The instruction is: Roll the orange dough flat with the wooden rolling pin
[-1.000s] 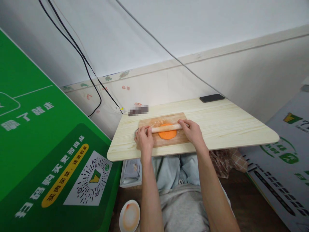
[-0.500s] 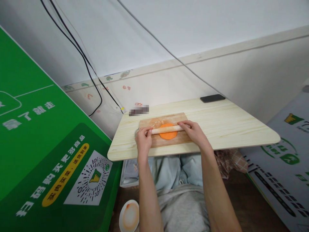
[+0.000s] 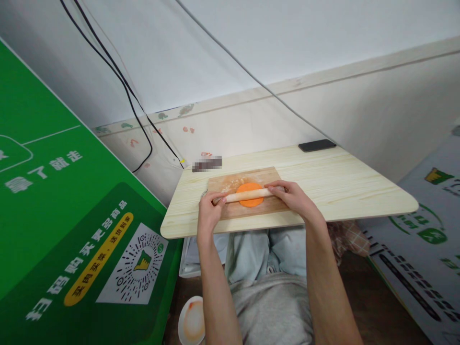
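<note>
A pale wooden rolling pin (image 3: 244,195) lies crosswise over a flat round of orange dough (image 3: 250,203). Its left end is in the fingers of my left hand (image 3: 211,211). My right hand (image 3: 293,196) grips the other end from above. Beneath the dough is a wooden cutting board (image 3: 242,211), dusted with flour on its far part. A metal ring at the board's left edge is partly hidden by my left hand.
The board rests on a light wooden table (image 3: 345,187). A black phone (image 3: 316,145) lies at the back right, and a blurred-out object (image 3: 207,164) sits at the back left. A stained white bowl (image 3: 191,320) is below, beside my left forearm. A green panel (image 3: 118,201) stands at left.
The rolling pin has shifted slightly towards me over the dough, its left end lower. My hands have moved a little outward, still holding its ends.
</note>
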The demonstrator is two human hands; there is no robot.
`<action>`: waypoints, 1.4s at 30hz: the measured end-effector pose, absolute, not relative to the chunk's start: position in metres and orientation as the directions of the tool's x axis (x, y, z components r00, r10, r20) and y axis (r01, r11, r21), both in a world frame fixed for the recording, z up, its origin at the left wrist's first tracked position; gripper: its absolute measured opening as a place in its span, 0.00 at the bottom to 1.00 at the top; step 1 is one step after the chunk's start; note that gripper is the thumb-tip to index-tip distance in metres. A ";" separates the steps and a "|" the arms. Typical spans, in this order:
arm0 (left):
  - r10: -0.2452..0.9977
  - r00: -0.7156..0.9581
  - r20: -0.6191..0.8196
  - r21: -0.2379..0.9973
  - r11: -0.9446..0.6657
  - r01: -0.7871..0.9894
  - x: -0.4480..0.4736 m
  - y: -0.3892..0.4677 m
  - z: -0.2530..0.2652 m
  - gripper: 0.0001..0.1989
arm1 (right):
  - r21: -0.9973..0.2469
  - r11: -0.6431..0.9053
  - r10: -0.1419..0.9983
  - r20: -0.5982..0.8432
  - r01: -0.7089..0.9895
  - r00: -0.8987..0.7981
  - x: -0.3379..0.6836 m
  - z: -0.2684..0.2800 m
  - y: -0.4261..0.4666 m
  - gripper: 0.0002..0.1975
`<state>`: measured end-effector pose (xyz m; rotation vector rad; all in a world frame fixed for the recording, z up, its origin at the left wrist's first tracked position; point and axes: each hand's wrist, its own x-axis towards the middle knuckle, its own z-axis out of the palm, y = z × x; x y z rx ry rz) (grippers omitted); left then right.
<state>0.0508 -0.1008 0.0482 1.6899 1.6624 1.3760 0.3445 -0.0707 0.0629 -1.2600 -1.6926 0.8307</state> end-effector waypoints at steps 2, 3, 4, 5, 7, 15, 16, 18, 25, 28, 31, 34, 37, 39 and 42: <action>0.904 -0.227 0.362 0.829 -0.201 0.521 0.054 -0.098 0.046 0.09 | -0.869 0.272 0.962 0.260 0.412 -0.087 0.342 0.058 -0.067 0.14; 0.899 -0.246 0.363 0.831 -0.193 0.521 0.055 -0.096 0.045 0.09 | -0.864 0.269 0.961 0.271 0.425 -0.058 0.340 0.056 -0.066 0.14; 0.894 -0.262 0.364 0.831 -0.185 0.524 0.057 -0.094 0.044 0.09 | -0.858 0.263 0.960 0.279 0.442 -0.030 0.339 0.053 -0.064 0.14; 0.889 -0.274 0.368 0.828 -0.178 0.532 0.059 -0.093 0.043 0.09 | -0.849 0.252 0.959 0.284 0.465 -0.002 0.337 0.051 -0.062 0.15; 0.876 -0.291 0.384 0.808 -0.167 0.566 0.063 -0.091 0.042 0.10 | -0.828 0.223 0.956 0.290 0.515 0.052 0.334 0.046 -0.059 0.15; 0.835 -0.335 0.436 0.747 -0.129 0.652 0.077 -0.091 0.045 0.12 | -0.695 0.189 0.931 0.352 0.694 0.098 0.318 0.047 -0.060 0.14; 0.833 -0.338 0.438 0.746 -0.127 0.654 0.078 -0.091 0.045 0.12 | -0.674 0.213 0.919 0.383 0.707 0.088 0.316 0.047 -0.060 0.14; 0.831 -0.341 0.440 0.743 -0.124 0.658 0.079 -0.092 0.046 0.12 | -0.643 0.280 0.895 0.444 0.713 0.048 0.312 0.048 -0.060 0.17; 0.840 -0.296 0.455 0.698 -0.131 0.704 0.084 -0.094 0.049 0.15 | -0.587 0.391 0.875 0.476 0.709 -0.088 0.310 0.045 -0.059 0.21; 0.861 -0.257 0.438 0.692 -0.141 0.708 0.084 -0.095 0.050 0.17 | -0.549 0.397 0.874 0.471 0.735 -0.121 0.312 0.045 -0.061 0.18; 0.870 -0.246 0.427 0.694 -0.140 0.707 0.083 -0.095 0.051 0.17 | -0.538 0.397 0.880 0.453 0.744 -0.141 0.312 0.046 -0.062 0.16; 0.876 -0.242 0.418 0.695 -0.137 0.706 0.082 -0.095 0.050 0.17 | -0.548 0.403 0.885 0.438 0.733 -0.159 0.313 0.047 -0.063 0.15; 0.874 -0.257 0.412 0.708 -0.130 0.694 0.082 -0.094 0.049 0.17 | -0.544 0.419 0.884 0.426 0.727 -0.191 0.315 0.048 -0.063 0.14; 0.872 -0.266 0.410 0.716 -0.127 0.687 0.083 -0.093 0.048 0.17 | -0.539 0.431 0.881 0.424 0.724 -0.208 0.318 0.048 -0.064 0.15; 0.873 -0.276 0.403 0.716 -0.113 0.688 0.083 -0.093 0.047 0.16 | -0.551 0.446 0.875 0.435 0.705 -0.214 0.320 0.046 -0.063 0.15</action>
